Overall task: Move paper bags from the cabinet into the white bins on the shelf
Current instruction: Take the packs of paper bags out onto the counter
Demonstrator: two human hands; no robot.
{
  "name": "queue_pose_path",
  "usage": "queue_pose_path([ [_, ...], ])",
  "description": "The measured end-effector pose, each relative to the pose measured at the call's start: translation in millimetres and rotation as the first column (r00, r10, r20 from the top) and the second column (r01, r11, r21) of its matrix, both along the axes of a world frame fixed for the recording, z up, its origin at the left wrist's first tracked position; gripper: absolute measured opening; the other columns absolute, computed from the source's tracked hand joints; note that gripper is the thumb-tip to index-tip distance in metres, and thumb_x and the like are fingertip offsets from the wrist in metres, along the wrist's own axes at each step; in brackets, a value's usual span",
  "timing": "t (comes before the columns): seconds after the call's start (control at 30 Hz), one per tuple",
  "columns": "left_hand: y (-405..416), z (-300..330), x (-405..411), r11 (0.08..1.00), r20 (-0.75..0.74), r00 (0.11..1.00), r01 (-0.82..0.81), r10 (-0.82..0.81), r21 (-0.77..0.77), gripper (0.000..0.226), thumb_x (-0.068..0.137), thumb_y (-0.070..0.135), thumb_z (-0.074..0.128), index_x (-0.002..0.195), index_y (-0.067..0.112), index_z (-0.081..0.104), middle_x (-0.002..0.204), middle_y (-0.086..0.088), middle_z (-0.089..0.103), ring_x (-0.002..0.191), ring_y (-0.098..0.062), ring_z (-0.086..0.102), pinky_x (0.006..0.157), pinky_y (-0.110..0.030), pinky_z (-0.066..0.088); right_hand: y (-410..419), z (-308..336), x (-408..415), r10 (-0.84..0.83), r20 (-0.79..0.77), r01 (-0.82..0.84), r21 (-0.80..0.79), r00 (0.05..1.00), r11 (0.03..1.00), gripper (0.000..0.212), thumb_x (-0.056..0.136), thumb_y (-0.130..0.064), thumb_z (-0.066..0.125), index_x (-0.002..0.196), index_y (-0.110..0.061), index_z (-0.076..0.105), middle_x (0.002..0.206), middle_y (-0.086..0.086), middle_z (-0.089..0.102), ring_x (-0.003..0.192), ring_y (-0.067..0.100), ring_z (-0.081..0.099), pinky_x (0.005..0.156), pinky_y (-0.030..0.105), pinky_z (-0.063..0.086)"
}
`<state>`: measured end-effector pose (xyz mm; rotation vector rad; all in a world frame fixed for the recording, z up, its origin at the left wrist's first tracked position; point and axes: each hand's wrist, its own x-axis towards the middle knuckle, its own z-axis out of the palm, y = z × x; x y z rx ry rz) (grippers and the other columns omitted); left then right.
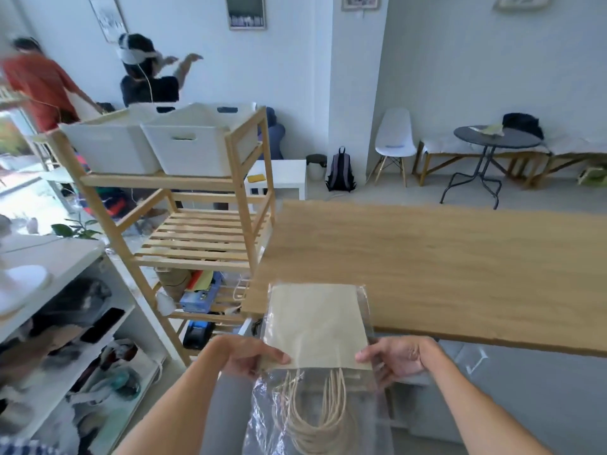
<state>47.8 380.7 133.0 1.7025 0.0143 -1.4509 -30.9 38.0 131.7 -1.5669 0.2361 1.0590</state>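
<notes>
A flat stack of paper bags, wrapped in clear plastic, is held low in the middle of the view, gripped on both sides. Its near left corner is pinched by the left hand, thumb on top, and the near right corner is pinched the same way by the right hand. The far end of the stack is propped on the edge of a wooden table just past the hands, while the twine handles are left dangling below the hands inside the plastic. Two white bins can be seen up and off to the left of the left hand, parked on the top level of a wooden shelf, well apart from the bags.
</notes>
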Motion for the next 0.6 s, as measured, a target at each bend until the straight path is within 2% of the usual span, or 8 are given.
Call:
queue_pose_path([
  [0.1, -4, 16, 25, 0.988, 0.075, 0.988, -0.129, 0.136, -0.089, 0.056, 0.071, 0.024, 0.087, 0.119, 0.006, 0.062, 0.119, -0.007, 0.061, 0.089, -0.016, 0.057, 0.080, -0.027, 0.053, 2, 18, 32, -0.031, 0.081, 0.034, -0.030, 0.996, 0.999, 0.055, 0.069, -0.038, 0.087, 0.114, -0.012, 0.068, 0.100, 0.009, 0.076, 0.085, 0.025, 0.073, 0.079, 0.038, 0.059],
  [0.2, -14, 28, 53, 0.950, 0.105, 0.953, -0.264, 0.284, -0.169, 0.048, 0.077, 0.009, 0.081, 0.118, -0.004, 0.059, 0.097, -0.012, 0.071, 0.078, -0.020, 0.069, 0.074, -0.031, 0.059, 4, 30, 66, -0.119, 0.154, 0.130, -0.060, 0.981, 0.990, 0.046, 0.070, -0.033, 0.083, 0.107, -0.012, 0.065, 0.079, 0.003, 0.071, 0.066, 0.019, 0.067, 0.066, 0.034, 0.056],
  [0.33, -33, 31, 97, 0.917, 0.206, 0.899, -0.349, 0.386, -0.195, 0.042, 0.078, 0.008, 0.080, 0.113, -0.005, 0.060, 0.086, -0.011, 0.073, 0.068, -0.021, 0.070, 0.063, -0.029, 0.058, 1, 29, 125, -0.255, 0.204, 0.271, -0.054, 0.945, 0.961, 0.049, 0.058, -0.028, 0.083, 0.100, -0.014, 0.062, 0.088, 0.007, 0.060, 0.062, 0.024, 0.061, 0.061, 0.034, 0.054],
  [0.4, -42, 30, 125, 0.905, 0.265, 0.869, -0.370, 0.417, -0.212, 0.050, 0.077, 0.011, 0.081, 0.118, -0.008, 0.058, 0.095, -0.014, 0.073, 0.072, -0.022, 0.071, 0.067, -0.030, 0.059, -1, 28, 156, -0.292, 0.204, 0.305, -0.032, 0.934, 0.952, 0.046, 0.052, -0.029, 0.081, 0.092, -0.016, 0.063, 0.085, 0.006, 0.059, 0.059, 0.023, 0.059, 0.058, 0.030, 0.051],
  [0.47, -51, 29, 155, 0.890, 0.286, 0.847, -0.394, 0.448, -0.229, 0.059, 0.074, 0.014, 0.085, 0.122, -0.006, 0.057, 0.110, -0.017, 0.071, 0.088, -0.029, 0.070, 0.079, -0.038, 0.060, -6, 24, 189, -0.308, 0.187, 0.318, -0.025, 0.933, 0.948, 0.037, 0.054, -0.027, 0.078, 0.086, -0.018, 0.062, 0.080, 0.005, 0.058, 0.056, 0.021, 0.056, 0.054, 0.026, 0.046],
  [0.53, -60, 31, 181, 0.879, 0.313, 0.824, -0.415, 0.472, -0.233, 0.065, 0.067, 0.016, 0.089, 0.122, -0.001, 0.057, 0.118, -0.018, 0.068, 0.101, -0.034, 0.068, 0.084, -0.046, 0.059, -13, 19, 223, -0.316, 0.176, 0.328, -0.040, 0.932, 0.944, 0.042, 0.052, -0.025, 0.081, 0.089, -0.017, 0.063, 0.083, 0.008, 0.059, 0.059, 0.024, 0.057, 0.056, 0.028, 0.047],
  [0.6, -69, 28, 206, 0.868, 0.322, 0.808, -0.441, 0.494, -0.227, 0.071, 0.061, 0.016, 0.092, 0.121, 0.000, 0.058, 0.120, -0.020, 0.067, 0.103, -0.038, 0.068, 0.082, -0.051, 0.059, -21, 14, 254, -0.317, 0.172, 0.330, -0.051, 0.933, 0.943, 0.052, 0.045, -0.025, 0.083, 0.093, -0.016, 0.064, 0.088, 0.011, 0.060, 0.065, 0.026, 0.057, 0.059, 0.029, 0.046],
])
